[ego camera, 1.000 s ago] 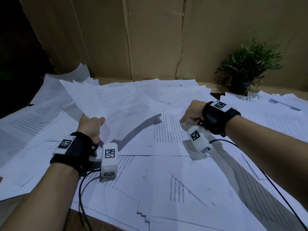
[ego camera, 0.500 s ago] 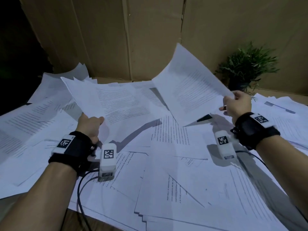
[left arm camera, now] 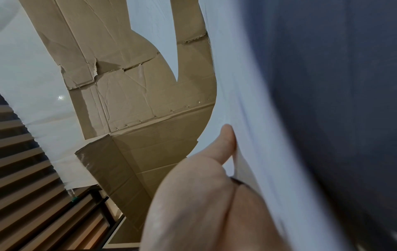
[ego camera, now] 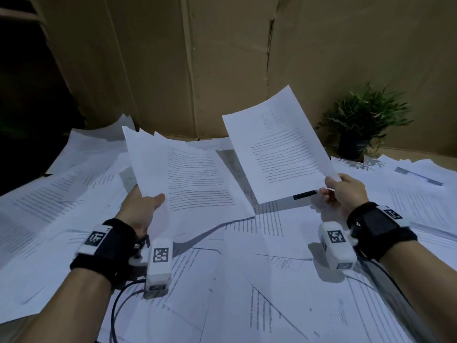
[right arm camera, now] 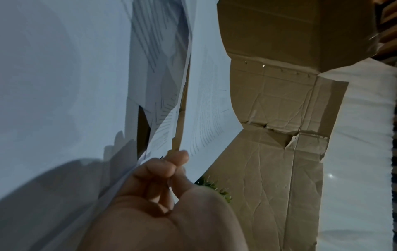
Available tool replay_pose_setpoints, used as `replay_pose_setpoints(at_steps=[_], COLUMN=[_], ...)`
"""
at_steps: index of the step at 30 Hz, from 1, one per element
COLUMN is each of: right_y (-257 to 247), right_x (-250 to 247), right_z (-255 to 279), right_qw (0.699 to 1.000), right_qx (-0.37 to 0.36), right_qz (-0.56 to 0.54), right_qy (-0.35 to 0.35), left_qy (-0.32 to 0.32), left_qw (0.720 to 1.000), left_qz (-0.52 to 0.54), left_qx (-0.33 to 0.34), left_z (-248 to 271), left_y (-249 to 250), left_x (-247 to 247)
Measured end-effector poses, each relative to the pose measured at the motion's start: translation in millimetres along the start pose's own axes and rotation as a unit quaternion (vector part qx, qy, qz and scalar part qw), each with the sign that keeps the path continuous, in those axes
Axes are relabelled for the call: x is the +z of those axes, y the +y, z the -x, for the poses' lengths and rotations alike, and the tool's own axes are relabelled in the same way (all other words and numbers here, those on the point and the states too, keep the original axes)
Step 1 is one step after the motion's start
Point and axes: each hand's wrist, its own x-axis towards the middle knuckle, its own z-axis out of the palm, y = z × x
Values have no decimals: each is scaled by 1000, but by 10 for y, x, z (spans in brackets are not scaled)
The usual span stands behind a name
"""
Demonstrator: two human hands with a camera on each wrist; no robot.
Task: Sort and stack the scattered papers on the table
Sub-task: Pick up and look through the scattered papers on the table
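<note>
Papers (ego camera: 247, 280) scattered, right grip (ego camera: 342, 191) pinching sheet (ego camera: 277, 147) raised higher, left grip (ego camera: 143, 206) holding stack (ego camera: 188, 179).

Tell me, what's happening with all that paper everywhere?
A person is tidying it up. The left hand holds a bunch of printed sheets lifted off the table, thumb on top. The right hand pinches one printed page by its lower corner, raised in the air beside that bunch. Lots of loose papers cover the table below, not yet stacked. A small potted plant stands at the back right by the cardboard wall.
</note>
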Motion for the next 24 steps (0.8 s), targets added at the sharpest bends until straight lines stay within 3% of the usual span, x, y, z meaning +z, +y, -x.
replay_pose_setpoints(at_steps=[14, 20, 24], right_y=[140, 103, 112], right_x=[425, 512, 525], right_z=[586, 790, 776], right_qw=[984, 946, 935], right_qx=[32, 79, 53], right_qz=[55, 117, 159], right_qy=[-164, -291, -313], left_qy=[-81, -95, -96], left_qw=[993, 991, 991], left_qz=[69, 57, 48], left_qx=[51, 72, 76], left_z=[151, 156, 158], left_y=[121, 144, 151], left_x=[57, 59, 69])
